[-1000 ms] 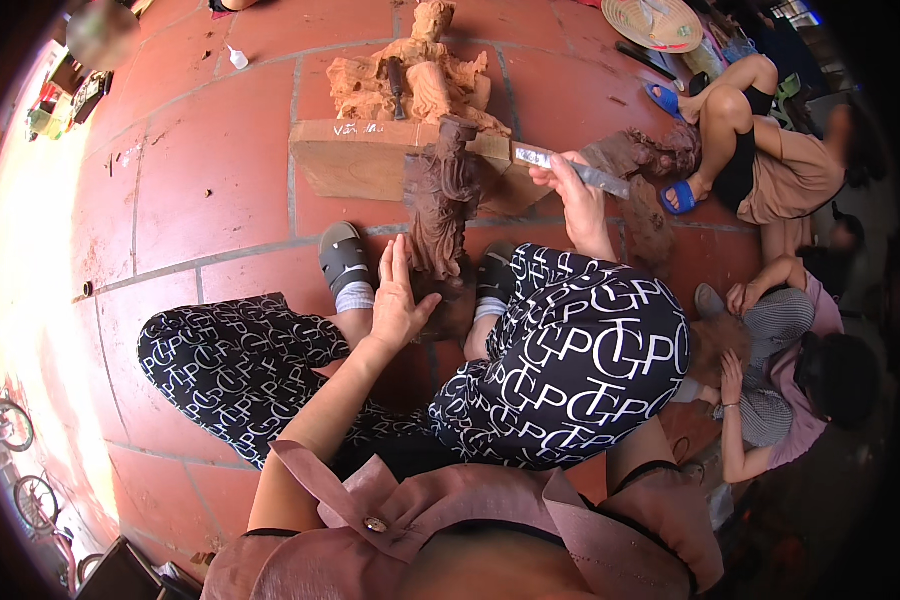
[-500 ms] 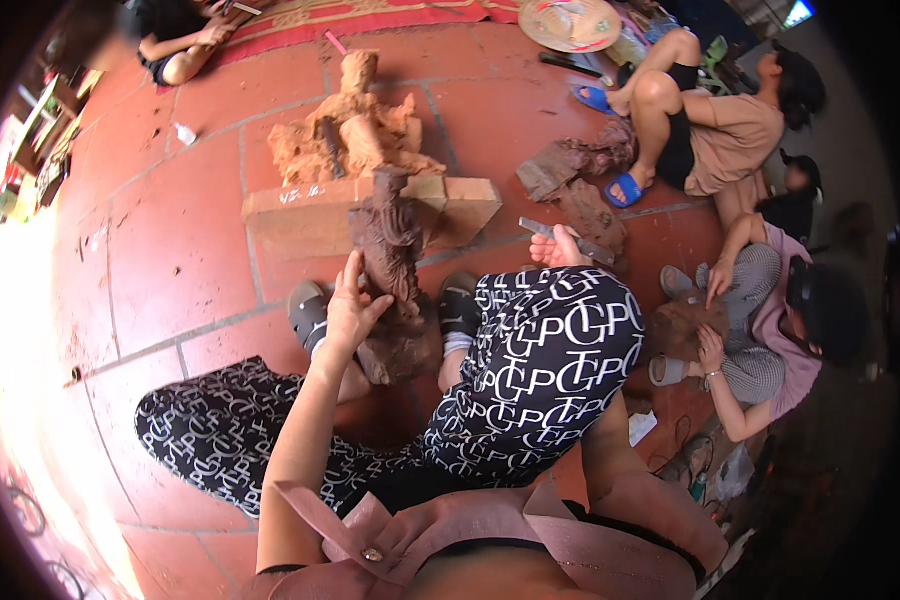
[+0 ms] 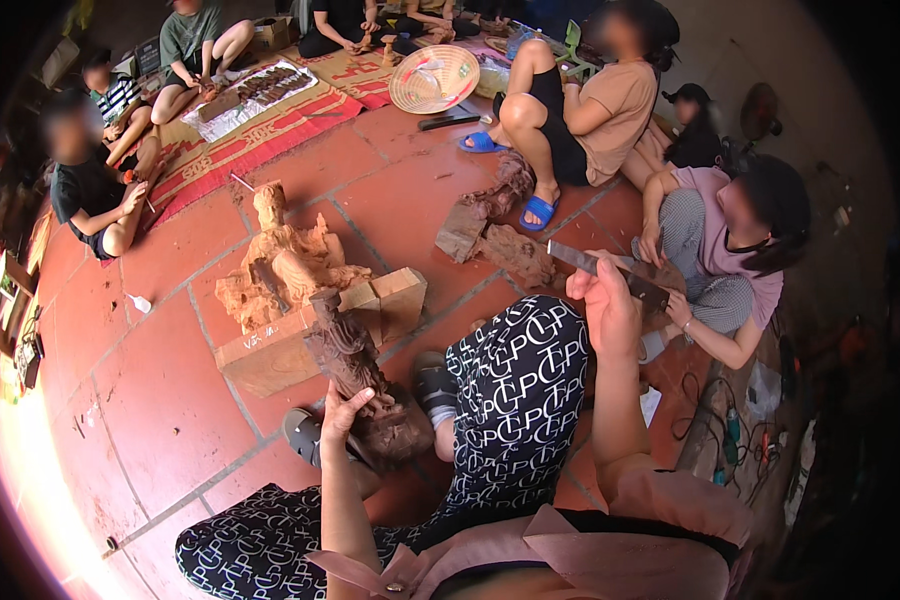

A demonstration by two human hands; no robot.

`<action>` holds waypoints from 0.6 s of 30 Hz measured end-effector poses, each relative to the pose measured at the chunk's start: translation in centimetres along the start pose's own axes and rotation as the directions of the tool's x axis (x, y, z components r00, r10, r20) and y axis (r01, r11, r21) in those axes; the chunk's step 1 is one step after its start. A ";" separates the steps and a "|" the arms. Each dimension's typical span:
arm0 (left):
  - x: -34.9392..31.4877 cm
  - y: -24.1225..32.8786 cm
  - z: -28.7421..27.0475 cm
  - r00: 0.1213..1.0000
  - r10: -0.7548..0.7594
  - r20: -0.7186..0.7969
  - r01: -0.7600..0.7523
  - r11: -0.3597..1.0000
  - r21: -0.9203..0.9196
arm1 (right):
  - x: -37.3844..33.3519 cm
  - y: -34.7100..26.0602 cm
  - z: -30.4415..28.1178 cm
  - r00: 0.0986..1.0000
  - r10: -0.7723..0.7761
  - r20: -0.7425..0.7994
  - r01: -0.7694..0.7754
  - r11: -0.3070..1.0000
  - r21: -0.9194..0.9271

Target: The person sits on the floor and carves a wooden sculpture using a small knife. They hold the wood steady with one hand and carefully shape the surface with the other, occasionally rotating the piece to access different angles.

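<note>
Two grasps: left hand (image 3: pixel 343 411) on dark carving (image 3: pixel 346 350), 8 o'clock; right hand (image 3: pixel 606 300) closed around flat metal tool (image 3: pixel 573 257), 3 o'clock; orange carving (image 3: pixel 288 262), 10 o'clock.

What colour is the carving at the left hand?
The carving is dark brown, clearest in the head view.

Dark carving (image 3: pixel 345 348) I'm gripping — wood by the look, matt, rough with deep cuts. Flat bar (image 3: pixel 571 256) in my other grip: grey metal, smooth, slight sheen. Paler carving (image 3: pixel 292 262): bare wood, rough; block (image 3: pixel 270 362) by it, smoother wood. My trousers (image 3: pixel 515 368): printed cloth. Floor tiles (image 3: pixel 135 395) — matt.
</note>
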State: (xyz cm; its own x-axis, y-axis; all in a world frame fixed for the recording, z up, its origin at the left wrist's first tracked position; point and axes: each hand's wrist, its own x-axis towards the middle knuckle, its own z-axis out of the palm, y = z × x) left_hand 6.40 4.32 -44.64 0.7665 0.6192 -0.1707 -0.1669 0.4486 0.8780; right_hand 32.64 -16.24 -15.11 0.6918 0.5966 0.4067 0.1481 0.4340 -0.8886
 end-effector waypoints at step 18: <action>-0.6 0.4 5.9 0.924 0.192 -0.332 -0.205 0.979 -0.006 | -5.9 3.8 4.6 0.961 0.234 0.148 -0.193 0.949 -0.248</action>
State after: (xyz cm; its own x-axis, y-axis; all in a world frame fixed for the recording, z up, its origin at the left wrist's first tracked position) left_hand 9.56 0.31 -41.55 0.4700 0.8718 -0.1379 -0.3245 0.3160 0.8916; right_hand 25.91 -14.99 -19.92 0.5946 0.7749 0.2143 0.1824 0.1296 -0.9746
